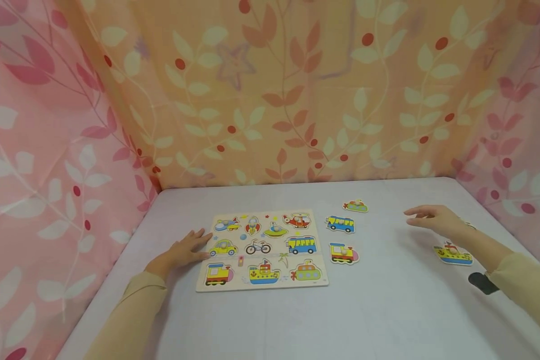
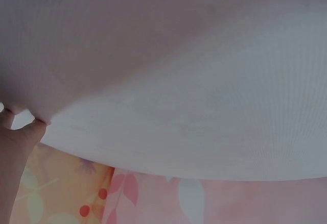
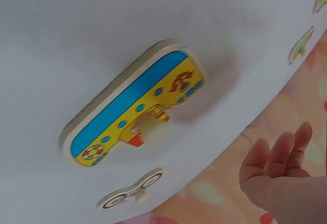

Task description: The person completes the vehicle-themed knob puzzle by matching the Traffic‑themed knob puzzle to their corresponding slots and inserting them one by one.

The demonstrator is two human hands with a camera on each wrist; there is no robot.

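A wooden peg puzzle board (image 1: 257, 257) with vehicle pictures lies left of the table's middle. My left hand (image 1: 190, 248) rests at its left edge, fingers spread; the left wrist view catches only the thumb and a finger (image 2: 36, 127). Over the right side of the table hovers my right hand (image 1: 434, 220), fingers loosely bent and holding nothing. Nearest to it are the ship piece (image 1: 453, 255) and the bicycle piece (image 3: 132, 191), mostly hidden behind the arm in the head view. Between board and right hand lie the submarine piece (image 1: 356, 206), bus piece (image 1: 340, 224) and train piece (image 1: 343, 254).
Knobs show on the board's plane (image 1: 226, 225), rocket, saucer, helicopter (image 1: 297, 220) and car. A dark flat thing (image 1: 482, 283) sits partly behind the right sleeve. Patterned curtains (image 1: 270, 100) enclose the white table (image 1: 297, 325) at the back and both sides.
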